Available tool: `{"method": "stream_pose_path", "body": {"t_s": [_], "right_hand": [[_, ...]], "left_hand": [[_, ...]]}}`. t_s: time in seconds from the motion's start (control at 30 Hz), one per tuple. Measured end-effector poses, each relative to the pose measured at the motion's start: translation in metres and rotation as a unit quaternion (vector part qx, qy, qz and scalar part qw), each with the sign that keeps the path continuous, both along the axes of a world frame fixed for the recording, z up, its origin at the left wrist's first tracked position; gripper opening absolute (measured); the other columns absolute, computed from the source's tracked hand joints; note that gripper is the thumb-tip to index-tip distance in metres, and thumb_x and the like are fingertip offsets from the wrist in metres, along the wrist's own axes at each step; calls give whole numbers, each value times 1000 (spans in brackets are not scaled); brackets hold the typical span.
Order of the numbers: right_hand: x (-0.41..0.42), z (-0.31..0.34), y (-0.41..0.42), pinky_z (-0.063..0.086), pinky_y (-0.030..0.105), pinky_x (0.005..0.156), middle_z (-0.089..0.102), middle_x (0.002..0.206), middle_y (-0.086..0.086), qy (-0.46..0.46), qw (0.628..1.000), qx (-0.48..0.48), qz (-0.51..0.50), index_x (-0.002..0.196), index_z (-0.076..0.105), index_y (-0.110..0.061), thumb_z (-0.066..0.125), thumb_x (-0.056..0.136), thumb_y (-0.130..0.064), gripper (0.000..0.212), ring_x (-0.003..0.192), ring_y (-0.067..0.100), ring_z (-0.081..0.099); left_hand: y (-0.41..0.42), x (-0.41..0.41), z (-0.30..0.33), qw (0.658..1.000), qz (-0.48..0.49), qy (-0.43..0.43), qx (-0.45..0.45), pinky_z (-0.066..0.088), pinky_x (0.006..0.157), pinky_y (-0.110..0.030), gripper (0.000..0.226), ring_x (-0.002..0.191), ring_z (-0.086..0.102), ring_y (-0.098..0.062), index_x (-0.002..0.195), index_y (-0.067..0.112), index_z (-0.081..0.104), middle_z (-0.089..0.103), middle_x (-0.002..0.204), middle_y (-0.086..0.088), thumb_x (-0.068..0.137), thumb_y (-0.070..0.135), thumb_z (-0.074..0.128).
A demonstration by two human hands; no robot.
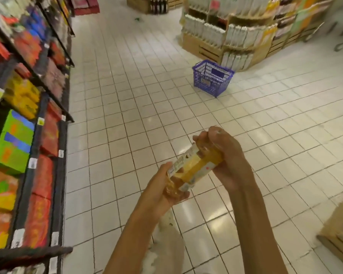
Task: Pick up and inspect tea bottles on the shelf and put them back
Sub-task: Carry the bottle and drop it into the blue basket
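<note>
Head view looks down an aisle of a shop, and the picture is blurred at its edges. Both bare forearms reach up from the bottom edge and meet over the white tiled floor (139,107). Between them lies a tea bottle (194,168), tilted so that its upper end points up and to the right and its lower end down and to the left. Its liquid is amber, and a yellow and white label wraps its middle.

Left hand (162,186) cups the lower end of the bottle from beneath, fingers curled round it. Right hand (224,155) grips the upper end, fingers wrapped over the neck so that the cap is hidden. The bottle is held in the air, well apart from any shelf.

On the left stands a dark shelf rack (38,123) filled with boxes in red, yellow and green, with small price tags along its rails. Farther up the aisle a blue shopping basket (212,78) sits on the floor, just beside a wooden crate display (206,46) stacked with tall pale bottles. Another wooden crate (339,234) shows at the right edge.
</note>
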State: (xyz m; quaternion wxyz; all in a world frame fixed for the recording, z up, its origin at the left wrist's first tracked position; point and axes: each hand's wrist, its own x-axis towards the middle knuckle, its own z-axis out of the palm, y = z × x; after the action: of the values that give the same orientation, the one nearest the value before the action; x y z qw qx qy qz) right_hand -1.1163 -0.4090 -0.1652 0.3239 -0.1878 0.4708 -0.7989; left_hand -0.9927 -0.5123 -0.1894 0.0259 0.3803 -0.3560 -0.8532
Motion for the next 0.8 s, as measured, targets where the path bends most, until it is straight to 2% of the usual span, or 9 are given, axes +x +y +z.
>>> {"method": "stream_pose_path", "body": {"t_s": [0.1,0.2,0.33,0.47,0.57,0.67,0.8], "right_hand": [[-52,0,-31,53,37,79,68,81,0,-21,999,-2,-37,82,59,-15,57,84,-21,7,93,19,63],[-107,-1,-56,53,37,80,69,83,-1,-41,997,-8,-67,76,63,-20,58,84,-23,10,95,19,64],[-179,-9,-75,52,36,79,70,85,-2,-57,991,-5,-120,72,63,-21,70,79,-36,17,92,18,63],[-261,-26,-89,52,33,75,68,84,-3,-83,981,14,-173,70,59,-22,57,84,-29,16,92,17,63],[-335,-42,-108,51,36,78,68,82,-2,-101,975,0,-197,72,60,-20,58,85,-27,15,93,17,65],[-418,-45,-137,52,36,79,68,81,-1,-118,973,-15,-200,72,61,-19,75,76,-33,20,92,18,65],[-528,-38,-177,46,38,85,67,77,-2,-136,972,-36,-186,67,63,-20,61,84,-23,17,90,17,63]], "left_hand": [[-44,-58,-1,999,-42,7,-12,54,52,-30,26,70,65,-23,93,10,66,72,85,-14,97,30,49],[-84,-121,2,995,-94,12,-19,53,52,-30,30,69,66,-22,94,9,67,72,83,-13,97,32,49],[-119,-210,1,987,-161,2,-13,54,53,-30,30,66,66,-21,99,7,64,71,79,-13,98,32,47],[-139,-300,-12,979,-205,-14,20,54,54,-31,29,74,63,-27,100,7,64,70,83,-15,97,30,48],[-161,-379,-24,975,-217,-25,33,54,54,-30,29,75,61,-27,104,4,63,69,84,-16,97,28,49],[-189,-467,-26,976,-213,-38,27,54,54,-29,30,76,61,-26,107,4,62,69,88,-17,97,29,48],[-227,-570,-15,981,-186,-48,33,56,55,-31,32,75,64,-27,109,3,62,71,88,-18,97,31,49]]}}
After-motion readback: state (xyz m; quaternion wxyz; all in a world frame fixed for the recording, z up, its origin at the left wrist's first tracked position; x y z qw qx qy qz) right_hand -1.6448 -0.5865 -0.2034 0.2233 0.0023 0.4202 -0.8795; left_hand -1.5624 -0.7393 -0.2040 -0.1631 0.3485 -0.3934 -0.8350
